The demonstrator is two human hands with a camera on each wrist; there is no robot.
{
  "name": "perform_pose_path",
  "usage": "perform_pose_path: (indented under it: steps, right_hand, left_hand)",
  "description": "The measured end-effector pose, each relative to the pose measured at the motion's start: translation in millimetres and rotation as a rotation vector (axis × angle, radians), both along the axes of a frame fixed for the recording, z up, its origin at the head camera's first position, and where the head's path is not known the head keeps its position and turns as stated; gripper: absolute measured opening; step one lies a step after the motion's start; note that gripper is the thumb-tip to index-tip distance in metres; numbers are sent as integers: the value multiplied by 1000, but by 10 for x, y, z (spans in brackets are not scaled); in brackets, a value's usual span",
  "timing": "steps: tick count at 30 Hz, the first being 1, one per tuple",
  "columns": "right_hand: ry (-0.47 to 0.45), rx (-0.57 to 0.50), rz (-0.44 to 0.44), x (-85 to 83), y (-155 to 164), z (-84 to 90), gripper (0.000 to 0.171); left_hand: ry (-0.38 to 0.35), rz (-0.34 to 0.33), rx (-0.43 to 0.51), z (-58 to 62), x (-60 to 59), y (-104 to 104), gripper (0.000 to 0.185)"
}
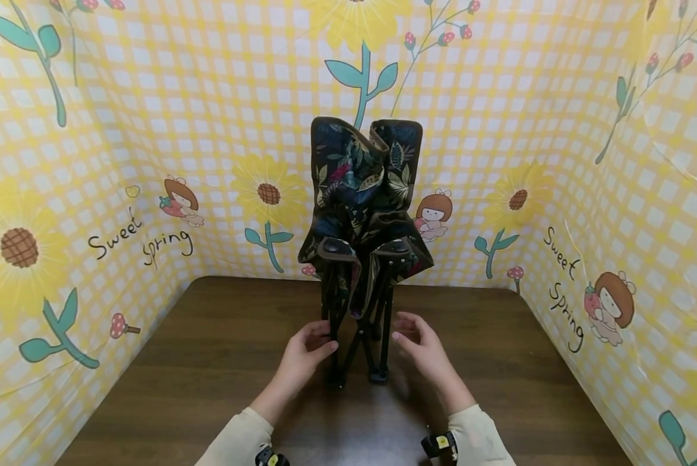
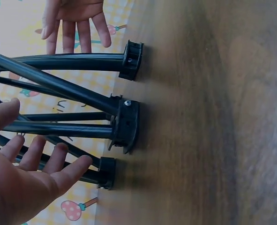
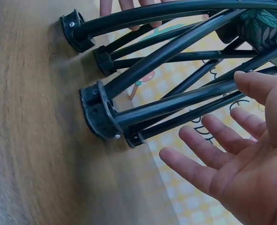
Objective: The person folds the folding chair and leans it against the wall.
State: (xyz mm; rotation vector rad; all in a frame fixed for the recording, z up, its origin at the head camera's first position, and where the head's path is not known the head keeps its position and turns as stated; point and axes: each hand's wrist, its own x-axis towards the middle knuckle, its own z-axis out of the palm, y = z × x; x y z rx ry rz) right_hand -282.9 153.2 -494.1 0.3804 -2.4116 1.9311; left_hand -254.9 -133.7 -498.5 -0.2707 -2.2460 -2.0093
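Neither hand has a hold on anything: the left hand [image 1: 304,353] and the right hand [image 1: 420,346] both hover with fingers straight and relaxed, one on each side of the folded camp chair [image 1: 362,246]. The wrist views show a clear gap between each palm and the nearest black legs [image 2: 63,91], though from the head view the left fingertips look very close to the frame and contact there cannot be ruled out.

Between the two palms, the chair stands upright on the wooden table [image 1: 208,362], its legs drawn together into a narrow bundle and its plastic feet [image 3: 98,115] planted on the wood. Above the hands, the dark floral fabric [image 1: 356,175] hangs bunched and slack around the frame. Behind it rises a yellow checked backdrop [image 1: 150,129] with flowers.

Judging by the pose, the step in hand is either steadying the folded chair or getting ready to take its frame. A next move would call for each hand to close round a leg on its own side, evenly, since the narrow footing looks easy to tip.
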Motion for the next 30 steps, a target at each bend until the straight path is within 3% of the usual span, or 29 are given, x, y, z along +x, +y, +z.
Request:
perform_pose_path:
  steps: [10, 19, 30]
  right_hand:
    - [-67, -148, 2, -11, -89, -121, 46]
    - [-75, -160, -19, -12, -164, -157, 42]
    - [-78, -180, -9, -34, -232, -245, 32]
  left_hand:
    - [-90, -34, 83, -96, -41, 69, 40]
    - [-71, -40, 70, -177, -71, 111, 36]
    - [-67, 39, 131, -198, -80, 134, 33]
